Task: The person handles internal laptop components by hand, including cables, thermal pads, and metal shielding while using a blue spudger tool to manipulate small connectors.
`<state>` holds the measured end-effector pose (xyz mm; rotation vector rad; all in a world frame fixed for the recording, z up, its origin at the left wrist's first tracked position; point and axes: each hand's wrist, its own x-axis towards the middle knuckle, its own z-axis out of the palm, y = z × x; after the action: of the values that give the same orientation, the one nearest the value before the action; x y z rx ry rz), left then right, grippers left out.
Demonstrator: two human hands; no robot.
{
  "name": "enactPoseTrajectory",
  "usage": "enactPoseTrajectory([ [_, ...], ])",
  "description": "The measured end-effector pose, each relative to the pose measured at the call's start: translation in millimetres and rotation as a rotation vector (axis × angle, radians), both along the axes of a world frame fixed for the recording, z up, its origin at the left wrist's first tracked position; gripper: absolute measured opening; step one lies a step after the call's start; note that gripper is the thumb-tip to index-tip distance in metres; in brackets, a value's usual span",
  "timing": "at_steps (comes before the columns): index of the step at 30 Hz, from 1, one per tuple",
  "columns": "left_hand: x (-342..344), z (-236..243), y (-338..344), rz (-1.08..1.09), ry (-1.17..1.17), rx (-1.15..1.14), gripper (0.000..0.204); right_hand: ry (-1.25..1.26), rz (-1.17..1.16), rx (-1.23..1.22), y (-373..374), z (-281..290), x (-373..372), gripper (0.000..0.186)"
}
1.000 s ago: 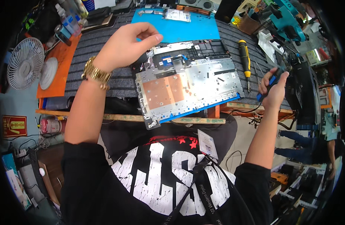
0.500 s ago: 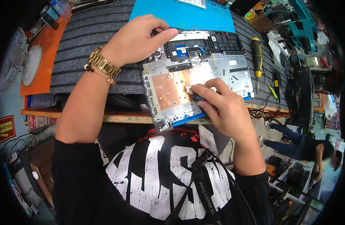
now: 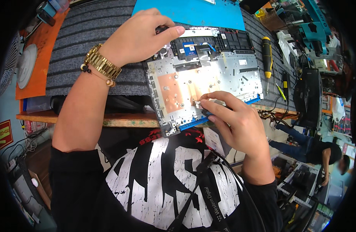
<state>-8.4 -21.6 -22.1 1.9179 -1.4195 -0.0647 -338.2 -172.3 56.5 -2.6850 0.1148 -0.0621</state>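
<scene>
A stripped laptop case (image 3: 232, 79), its silvery metal inner side facing up, lies tilted across the bench edge with its near corner overhanging. A copper-coloured patch (image 3: 168, 91) covers its left middle, and blue strips run along the near edge. My left hand (image 3: 147, 36) is closed on the case's far left corner, thumb on top; its other fingertips are partly hidden. Over the middle of the plate, my right hand (image 3: 236, 120) is closed, pinching a small crumpled whitish scrap (image 3: 198, 103) against the metal. What that scrap is made of is unclear.
A grey ribbed mat (image 3: 89, 38) covers the bench, with a blue sheet (image 3: 185, 14) at the back. To the right lie a yellow-black screwdriver (image 3: 267, 58), a thin green-tipped tool (image 3: 281, 92) and cables. A person (image 3: 321, 150) bends over bins at far right.
My right hand has slid nearer to me across the plate with the scrap. The left hand still holds the corner. The whole view has shifted slightly.
</scene>
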Motion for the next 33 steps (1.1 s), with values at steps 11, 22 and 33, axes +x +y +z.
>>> enactPoseTrajectory([
  [11,-0.2,-0.3,-1.2,0.0,0.015,-0.002,0.058,-0.014,0.013,-0.063,5.5,-2.1,0.0,0.042],
  [22,0.2,2.2,2.2,0.001,-0.035,0.079,0.046,-0.074,-0.047,-0.059,12.3,-14.9,30.2,0.033],
  [33,-1.1,-2.7,-1.2,0.003,-0.005,-0.021,0.051,-0.108,-0.025,-0.054,9.1,-17.5,30.8,0.033],
])
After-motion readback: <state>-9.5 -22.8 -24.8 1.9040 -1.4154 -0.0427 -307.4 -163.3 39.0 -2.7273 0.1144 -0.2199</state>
